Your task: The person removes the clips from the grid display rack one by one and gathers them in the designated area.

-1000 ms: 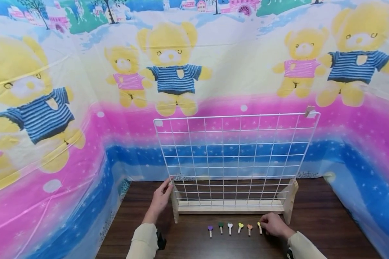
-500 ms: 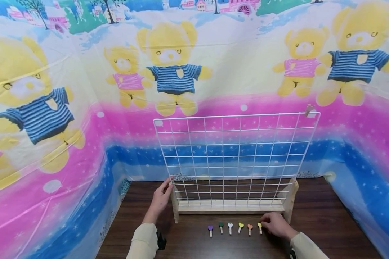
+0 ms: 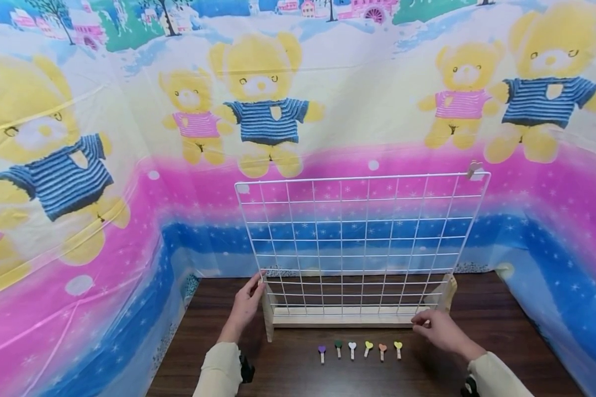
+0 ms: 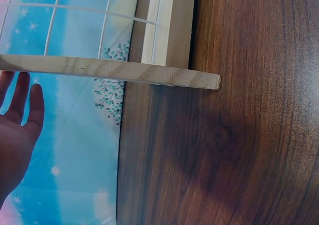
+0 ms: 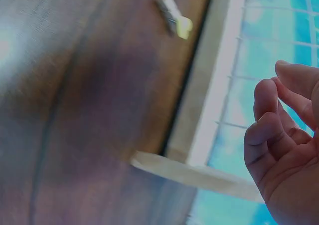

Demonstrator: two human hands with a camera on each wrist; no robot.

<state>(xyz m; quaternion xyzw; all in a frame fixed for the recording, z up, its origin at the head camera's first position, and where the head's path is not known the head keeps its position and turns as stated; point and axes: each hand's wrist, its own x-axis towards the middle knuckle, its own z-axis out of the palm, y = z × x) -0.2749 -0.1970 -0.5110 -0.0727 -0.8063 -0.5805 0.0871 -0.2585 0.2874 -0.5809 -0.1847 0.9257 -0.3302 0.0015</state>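
Note:
A white wire grid panel stands upright in a pale wooden stand. My left hand touches the stand's left side piece, fingertips at its edge with the fingers extended. Over the stand's right end hovers my right hand, its fingers loosely bent and nothing held in the right wrist view. Nearest to it on the table lies a yellow heart clothespin. To its left runs a row of orange, yellow, white, dark green and purple heart clothespins.
Another clothespin is clipped on the grid's top bar near the right corner. The dark wood-grain table ends at the back and sides against a hanging cloth printed with bears.
My right hand has let go of the rightmost yellow clothespin and moved up and to the right, in front of the stand. The left hand has stayed put.

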